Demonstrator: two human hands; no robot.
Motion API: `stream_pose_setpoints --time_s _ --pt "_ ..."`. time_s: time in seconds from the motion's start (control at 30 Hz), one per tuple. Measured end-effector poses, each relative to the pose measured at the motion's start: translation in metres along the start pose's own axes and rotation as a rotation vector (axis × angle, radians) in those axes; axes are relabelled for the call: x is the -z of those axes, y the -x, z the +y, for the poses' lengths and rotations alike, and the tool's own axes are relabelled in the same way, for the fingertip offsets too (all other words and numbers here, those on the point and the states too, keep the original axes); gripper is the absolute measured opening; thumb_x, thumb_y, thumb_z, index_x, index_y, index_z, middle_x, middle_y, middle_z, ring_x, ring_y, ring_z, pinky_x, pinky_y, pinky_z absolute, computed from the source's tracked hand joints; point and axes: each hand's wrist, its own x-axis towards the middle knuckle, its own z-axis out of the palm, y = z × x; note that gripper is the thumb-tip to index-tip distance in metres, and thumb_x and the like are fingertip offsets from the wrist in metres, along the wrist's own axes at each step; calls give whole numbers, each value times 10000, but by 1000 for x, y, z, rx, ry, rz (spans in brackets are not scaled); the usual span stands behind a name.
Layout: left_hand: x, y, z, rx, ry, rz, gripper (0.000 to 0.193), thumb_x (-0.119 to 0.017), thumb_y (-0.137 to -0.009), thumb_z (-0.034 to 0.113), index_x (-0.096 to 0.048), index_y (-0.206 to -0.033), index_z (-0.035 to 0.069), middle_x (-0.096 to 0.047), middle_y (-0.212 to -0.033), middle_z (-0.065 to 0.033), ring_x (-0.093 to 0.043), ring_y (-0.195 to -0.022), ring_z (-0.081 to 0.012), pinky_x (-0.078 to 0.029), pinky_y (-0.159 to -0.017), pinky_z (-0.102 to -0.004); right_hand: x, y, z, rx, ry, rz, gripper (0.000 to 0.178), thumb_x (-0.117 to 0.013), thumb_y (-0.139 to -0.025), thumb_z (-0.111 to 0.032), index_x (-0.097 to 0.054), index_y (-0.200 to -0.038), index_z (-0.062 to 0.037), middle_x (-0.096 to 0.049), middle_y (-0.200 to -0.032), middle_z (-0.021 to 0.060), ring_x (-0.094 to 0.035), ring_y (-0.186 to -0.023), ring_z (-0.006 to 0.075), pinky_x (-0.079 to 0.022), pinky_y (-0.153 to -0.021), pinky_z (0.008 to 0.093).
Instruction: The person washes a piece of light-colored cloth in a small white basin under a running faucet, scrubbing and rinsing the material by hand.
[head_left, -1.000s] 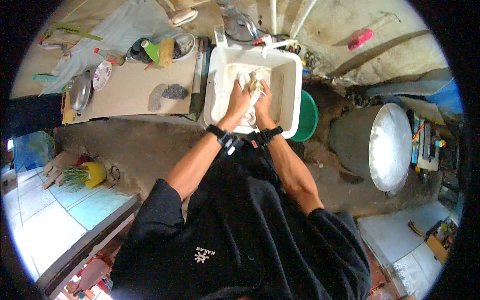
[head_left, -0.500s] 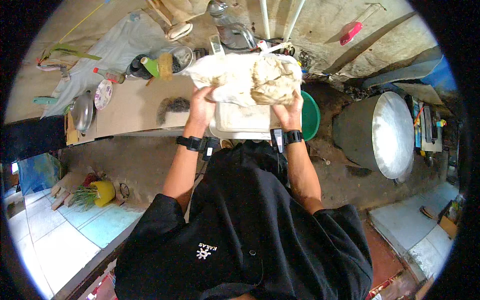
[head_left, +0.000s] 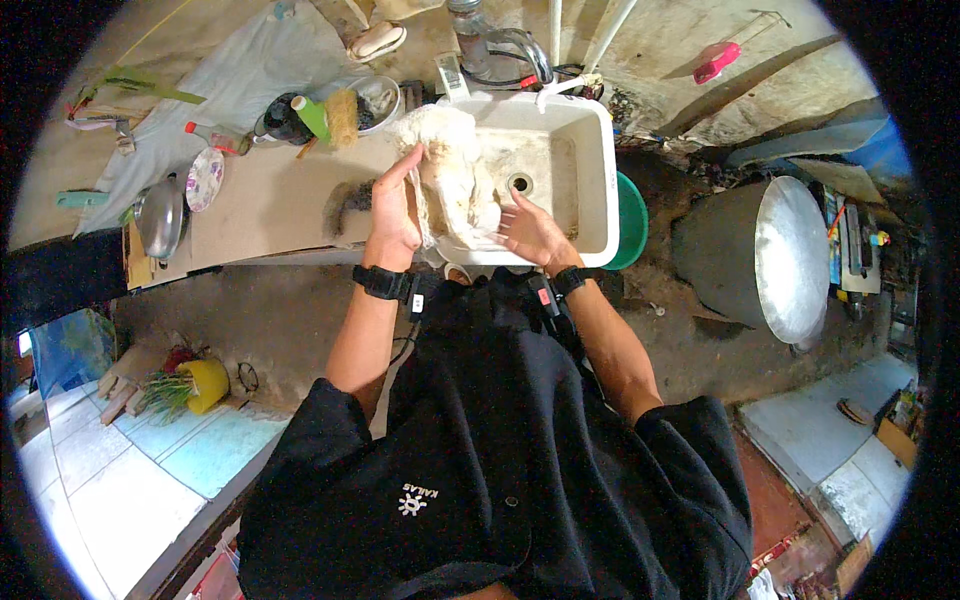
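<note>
Head | left fingers (head_left: pixel 404 168): curled, holding stained cloth (head_left: pixel 455 185) | right fingers (head_left: pixel 524 221): spread beside it

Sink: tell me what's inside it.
The sink shows a round drain in its stained bottom. The cloth blocks its left part, and the right hand some of the near side, so anything beneath those cannot be seen.

Beige wall (head_left: pixel 655 70) along top of frame, stained and patchy, darker toward upper right. White pipes (head_left: pixel 612 36) against it, top centre. Upper left: translucent sheeting (head_left: pixel 240 85). Left of centre, counter (head_left: pixel 260 200) topped with brown cardboard. Floor (head_left: pixel 270 310) brown, dim. Lower left: pale tiles (head_left: pixel 130 480), some bluish, glare-bleached. Lower right: greyish slabs (head_left: pixel 800 410), reddish patch (head_left: pixel 765 485) beside.
</note>
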Motion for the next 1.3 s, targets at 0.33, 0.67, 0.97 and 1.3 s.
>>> stream_pose_setpoints --time_s 0.33,0.67,0.97,1.3 --pt "13 10 44 -180 171 -218 700 -468 -1089 521 -427 -1559 3 -526 -1556 -200 -519 -1419 -384 -410 -1194 -530 -26 -7 20 282 -94 -214 585 -702 -1012 -327 -513 -1460 -1 -572 -1490 193 -564 -1362 366 -424 -1191 562" --pt "49 21 32 -187 28 13 594 -493 -1095 445 -528 -1472 -13 -643 -1423 -183 -637 -1286 -360 -491 -1124 -521 -56 29 -26 205 -372 -311 611 -526 -1081 -506 -566 -1481 -45 -631 -1449 204 -667 -1259 370 -552 -1064 577" --pt "88 -56 -50 -68 -206 293 546 -652 -1045 437 -572 -1385 17 -648 -1333 -99 -636 -1199 -233 -491 -1056 -411 -66 -11 -27 388 381 245 951 -457 -1048 -684 -175 -1677 -28 -319 -1676 247 -369 -1525 372 -276 -1260 483" --pt "63 -23 -9 -520 -1648 401 444 -504 -1093 237 -563 -1440 -34 -729 -1078 -290 -709 -922 -396 -534 -868 -476 -65 18 -77 936 1379 728 581 -426 -1132 -445 -630 -1148 99 -675 -917 365 -691 -884 505 -513 -780 549"
